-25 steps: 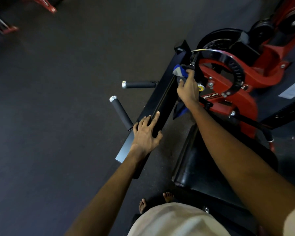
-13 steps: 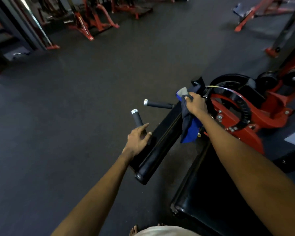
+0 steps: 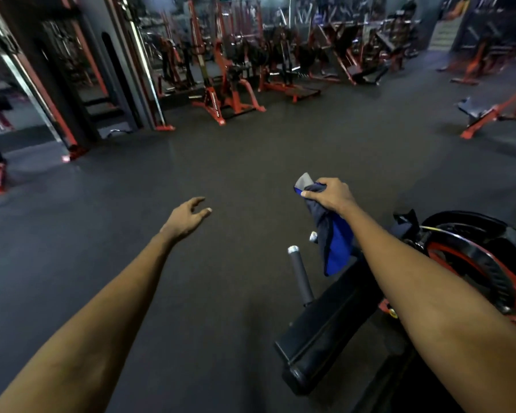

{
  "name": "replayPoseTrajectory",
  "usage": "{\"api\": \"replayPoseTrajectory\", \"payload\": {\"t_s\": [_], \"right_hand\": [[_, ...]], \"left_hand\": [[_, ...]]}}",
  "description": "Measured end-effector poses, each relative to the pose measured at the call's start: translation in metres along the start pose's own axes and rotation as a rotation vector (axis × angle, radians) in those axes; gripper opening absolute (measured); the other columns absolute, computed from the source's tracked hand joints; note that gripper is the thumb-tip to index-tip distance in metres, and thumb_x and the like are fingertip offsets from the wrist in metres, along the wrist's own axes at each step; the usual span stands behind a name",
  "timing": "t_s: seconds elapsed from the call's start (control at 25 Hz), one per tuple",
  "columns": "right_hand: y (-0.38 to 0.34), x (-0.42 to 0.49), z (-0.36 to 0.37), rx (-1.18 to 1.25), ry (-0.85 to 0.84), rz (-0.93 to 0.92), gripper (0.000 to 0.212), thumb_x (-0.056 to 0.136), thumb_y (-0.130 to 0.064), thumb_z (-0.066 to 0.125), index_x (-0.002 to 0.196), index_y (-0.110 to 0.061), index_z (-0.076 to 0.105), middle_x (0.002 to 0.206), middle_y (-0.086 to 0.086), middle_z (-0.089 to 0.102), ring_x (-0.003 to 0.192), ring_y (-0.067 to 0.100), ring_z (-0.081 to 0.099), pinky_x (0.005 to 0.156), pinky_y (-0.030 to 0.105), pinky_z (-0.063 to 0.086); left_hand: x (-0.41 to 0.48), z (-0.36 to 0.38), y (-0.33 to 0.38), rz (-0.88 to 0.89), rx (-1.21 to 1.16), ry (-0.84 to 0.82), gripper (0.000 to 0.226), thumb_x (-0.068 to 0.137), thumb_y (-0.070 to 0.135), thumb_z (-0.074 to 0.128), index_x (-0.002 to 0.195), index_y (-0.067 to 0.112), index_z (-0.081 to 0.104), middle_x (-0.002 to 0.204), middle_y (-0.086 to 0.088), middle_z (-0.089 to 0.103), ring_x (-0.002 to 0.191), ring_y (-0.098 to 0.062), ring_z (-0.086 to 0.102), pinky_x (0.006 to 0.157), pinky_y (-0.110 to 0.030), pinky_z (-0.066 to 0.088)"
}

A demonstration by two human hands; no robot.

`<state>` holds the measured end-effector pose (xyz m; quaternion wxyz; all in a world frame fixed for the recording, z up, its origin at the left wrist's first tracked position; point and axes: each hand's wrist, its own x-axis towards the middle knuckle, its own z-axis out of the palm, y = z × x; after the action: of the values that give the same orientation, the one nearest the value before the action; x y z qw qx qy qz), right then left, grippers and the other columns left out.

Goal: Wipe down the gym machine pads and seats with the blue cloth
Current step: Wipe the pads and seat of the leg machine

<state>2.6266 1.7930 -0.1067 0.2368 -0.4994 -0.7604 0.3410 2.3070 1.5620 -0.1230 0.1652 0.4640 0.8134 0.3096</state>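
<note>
While the right hand (image 3: pixel 329 195) bunches the top of the blue cloth (image 3: pixel 338 251) in a closed grip, the soft fabric hangs in loose folds over the far end of the long black pad (image 3: pixel 325 329), apparently just clear of it. The left hand (image 3: pixel 188 217) hovers above the dark, matte floor (image 3: pixel 221 162), grip open, fingers loosely spread. Beside the pad juts a round, rubbery handle (image 3: pixel 301 278) with a shiny metal cap; a curved red frame (image 3: pixel 456 259) sits to the right.

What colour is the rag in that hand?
The soft hanging cloth in the right hand is bright blue with dark grey folds; the head view shows it.
</note>
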Motion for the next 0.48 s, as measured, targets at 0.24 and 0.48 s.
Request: {"api": "replayPoseTrajectory", "payload": {"t_s": [0.24,0.48], "right_hand": [[-0.095,0.066,0.037,-0.093,0.103,-0.077,0.045,0.078,-0.05,0.081,0.113,-0.023,0.073,0.11,0.008,0.072,0.108,0.029,0.065,0.08,0.03,0.047],[-0.19,0.142,0.077,-0.091,0.092,-0.142,0.045,0.075,-0.054,0.082,0.107,-0.023,0.075,0.105,0.007,0.073,0.102,0.027,0.066,0.088,0.039,0.055]], "left_hand": [[0.074,-0.102,-0.043,0.048,-0.006,0.077,0.055,0.099,0.043,0.06,0.15,0.027,0.047,0.153,-0.005,0.048,0.139,-0.027,0.046,0.11,-0.038,0.038],[0.158,-0.192,-0.079,0.09,-0.027,0.177,0.043,0.099,0.038,0.06,0.141,0.026,0.058,0.143,-0.008,0.058,0.132,-0.027,0.054,0.107,-0.036,0.041]]}}
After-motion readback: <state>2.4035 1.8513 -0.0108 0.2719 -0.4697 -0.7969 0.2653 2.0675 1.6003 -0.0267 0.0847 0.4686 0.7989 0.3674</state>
